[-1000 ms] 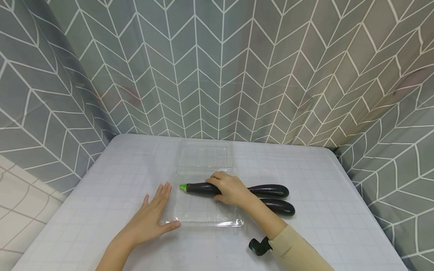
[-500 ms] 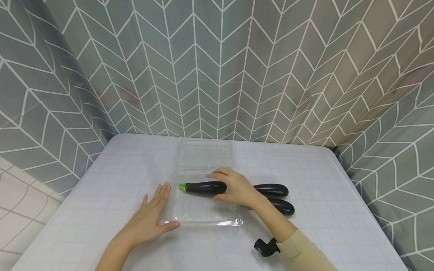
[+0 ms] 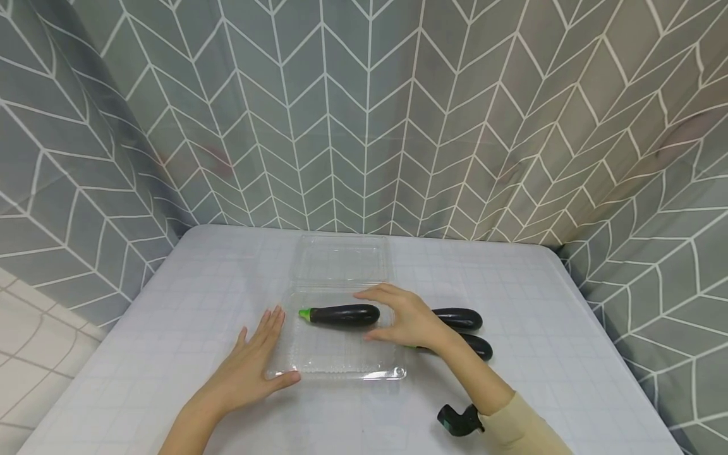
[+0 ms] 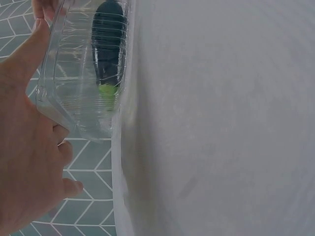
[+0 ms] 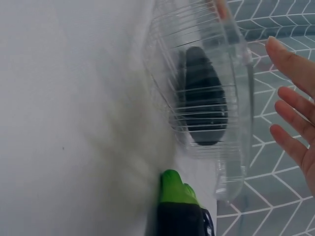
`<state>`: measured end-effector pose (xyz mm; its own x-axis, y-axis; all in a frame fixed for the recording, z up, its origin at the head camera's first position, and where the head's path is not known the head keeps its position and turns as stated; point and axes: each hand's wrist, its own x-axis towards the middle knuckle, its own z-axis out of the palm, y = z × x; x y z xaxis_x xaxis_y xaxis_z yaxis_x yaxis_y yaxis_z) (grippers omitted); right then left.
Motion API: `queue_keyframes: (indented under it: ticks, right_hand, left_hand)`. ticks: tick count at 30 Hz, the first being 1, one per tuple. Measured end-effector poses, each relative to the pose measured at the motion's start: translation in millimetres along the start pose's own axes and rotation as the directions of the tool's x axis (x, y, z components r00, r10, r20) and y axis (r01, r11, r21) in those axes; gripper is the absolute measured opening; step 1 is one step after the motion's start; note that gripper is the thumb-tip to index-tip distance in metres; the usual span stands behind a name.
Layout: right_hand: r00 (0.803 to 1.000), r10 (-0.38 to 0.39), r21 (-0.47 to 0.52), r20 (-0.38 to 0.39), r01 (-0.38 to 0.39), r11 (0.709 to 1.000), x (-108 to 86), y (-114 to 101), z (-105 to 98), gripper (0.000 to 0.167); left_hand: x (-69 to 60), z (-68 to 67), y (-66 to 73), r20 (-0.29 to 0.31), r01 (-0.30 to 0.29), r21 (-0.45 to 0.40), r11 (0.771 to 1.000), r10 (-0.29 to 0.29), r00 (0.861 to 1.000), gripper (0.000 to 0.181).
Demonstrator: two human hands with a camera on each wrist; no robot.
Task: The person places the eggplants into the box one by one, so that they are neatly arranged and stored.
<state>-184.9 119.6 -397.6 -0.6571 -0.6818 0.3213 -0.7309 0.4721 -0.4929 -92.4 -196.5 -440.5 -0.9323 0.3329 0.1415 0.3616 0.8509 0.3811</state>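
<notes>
One dark eggplant [image 3: 344, 315] with a green stem lies crosswise in the base of a clear plastic clamshell box [image 3: 341, 360], whose lid [image 3: 343, 259] lies folded back. My left hand [image 3: 247, 370] touches the box's left side, fingers spread and thumb at the front left corner. My right hand [image 3: 409, 319] hovers at the box's right edge, fingers apart and holding nothing, just right of the eggplant's blunt end. In the right wrist view the eggplant [image 5: 204, 98] shows through the box wall, clear of my right hand [image 5: 298, 98].
Two more eggplants, one behind [image 3: 459, 318] and one in front [image 3: 479, 347], lie right of the box, partly hidden by my right hand and forearm. A black device [image 3: 459, 420] is at my right sleeve. A patterned grey curtain [image 3: 364, 114] hangs behind the white table [image 3: 546, 379].
My right hand has let go of the eggplant in the box and moved right, its fingers now spread. The eggplant stays in the box, and my left hand keeps its place.
</notes>
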Motion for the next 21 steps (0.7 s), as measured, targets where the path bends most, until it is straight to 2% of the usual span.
queue_keyframes:
  ticks: [7, 13, 21]
  right_hand:
    - [0.999, 0.018, 0.060, -0.029, -0.016, 0.998, -10.9, -6.2, -12.7, 0.070]
    - [0.997, 0.033, 0.070, -0.066, -0.028, 0.997, -20.0, -4.9, -19.2, 0.071]
    - [0.994, 0.000, 0.073, -0.112, 0.009, 0.997, -30.5, -1.1, -26.7, 0.071]
  left_hand:
    - [-0.6, -0.8, -0.1, 0.001, 0.000, -0.004, 1.000, 0.000, 1.000, 0.108]
    - [-0.1, -2.0, 1.1, 0.009, 0.005, -0.009, 1.000, -0.005, 1.000, 0.108]
    - [-0.3, -2.5, 1.7, 0.013, 0.008, -0.008, 1.000, -0.007, 1.000, 0.108]
